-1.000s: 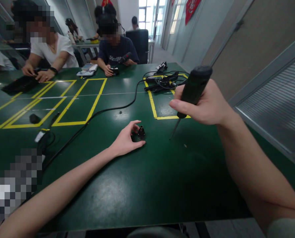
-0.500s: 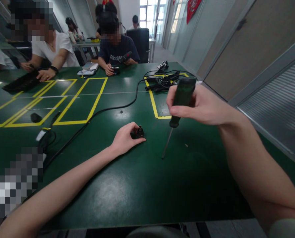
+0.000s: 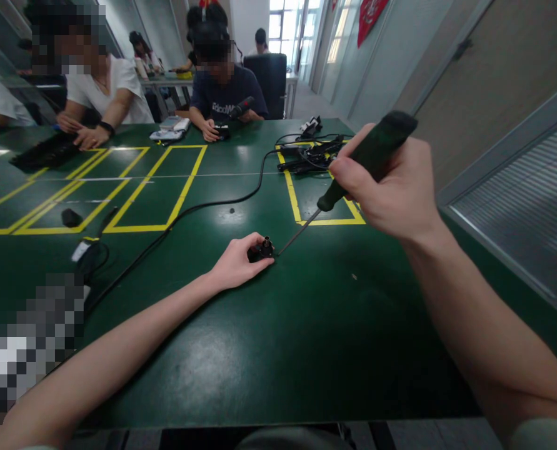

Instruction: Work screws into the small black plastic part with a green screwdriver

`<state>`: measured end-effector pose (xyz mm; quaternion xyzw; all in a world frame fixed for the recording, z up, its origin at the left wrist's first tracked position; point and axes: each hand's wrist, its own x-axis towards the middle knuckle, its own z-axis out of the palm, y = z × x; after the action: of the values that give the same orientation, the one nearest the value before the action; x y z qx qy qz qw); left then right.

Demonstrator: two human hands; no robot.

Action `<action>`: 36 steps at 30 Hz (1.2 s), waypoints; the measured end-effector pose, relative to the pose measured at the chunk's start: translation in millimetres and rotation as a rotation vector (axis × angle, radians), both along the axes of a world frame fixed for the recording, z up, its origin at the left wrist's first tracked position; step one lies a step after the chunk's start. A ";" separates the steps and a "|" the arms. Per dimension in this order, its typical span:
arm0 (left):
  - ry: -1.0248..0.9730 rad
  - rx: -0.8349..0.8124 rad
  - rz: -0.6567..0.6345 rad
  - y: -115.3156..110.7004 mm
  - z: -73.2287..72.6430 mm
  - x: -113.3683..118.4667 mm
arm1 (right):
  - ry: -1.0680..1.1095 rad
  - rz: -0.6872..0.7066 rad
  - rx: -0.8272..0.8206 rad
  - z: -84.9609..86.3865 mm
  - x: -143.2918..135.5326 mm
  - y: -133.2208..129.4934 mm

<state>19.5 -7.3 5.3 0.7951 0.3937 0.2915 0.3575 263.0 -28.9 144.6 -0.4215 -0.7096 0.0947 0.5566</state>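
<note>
A small black part with a short upright tube stands on the green table, held between the thumb and fingers of my left hand. My right hand grips a screwdriver by its dark green handle, thumb along the side. The screwdriver slants down to the left, and its tip is just right of the black part. Whether tip and part touch is too small to tell.
A black cable crosses the green table to a pile of black parts. Yellow tape marks rectangles. A black lump and a labelled cable end lie left. Two people work across the table.
My right hand has moved up and right and tilted the screwdriver, so its tip has swung left and up towards the black part. My left hand keeps its hold.
</note>
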 end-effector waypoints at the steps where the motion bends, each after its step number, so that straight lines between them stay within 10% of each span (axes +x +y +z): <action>1: 0.002 0.005 0.003 -0.3 0.0 0.2 | -0.013 -0.002 -0.015 -0.8 -0.8 -0.2; 21: 0.017 0.024 -0.004 -0.6 2.9 1.8 | -0.048 0.043 -0.100 -6.3 -0.3 1.5; 36: 0.016 0.057 -0.017 -0.2 0.5 1.3 | -0.159 0.006 0.162 -3.2 1.3 -4.3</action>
<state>20.8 -7.5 5.9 0.8107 0.3812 0.2931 0.3341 264.3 -33.2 141.4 -0.3793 -0.7580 0.0048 0.5307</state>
